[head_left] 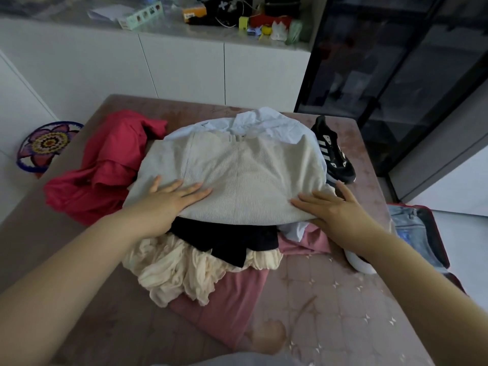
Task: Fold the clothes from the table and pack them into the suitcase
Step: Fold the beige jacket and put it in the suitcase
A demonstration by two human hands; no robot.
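- The beige knit top (237, 170) is lying flat on the clothes pile in the middle of the table (330, 299), with its neckline pointing away from the person and its hem nearest them.
- The left hand (169, 199) and right hand (335, 210) are pressing its near corners, fingers spread flat.
- The red suitcase (438, 239) is lying open beside the table's right edge, holding denim jeans (409, 228).

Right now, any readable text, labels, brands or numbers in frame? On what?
No text here can be read.
Label on the orange box on the counter: too blurred to read.
Side of the black sneaker: white stripes only, no legible word.
Face of the yellow box: too small to tell.
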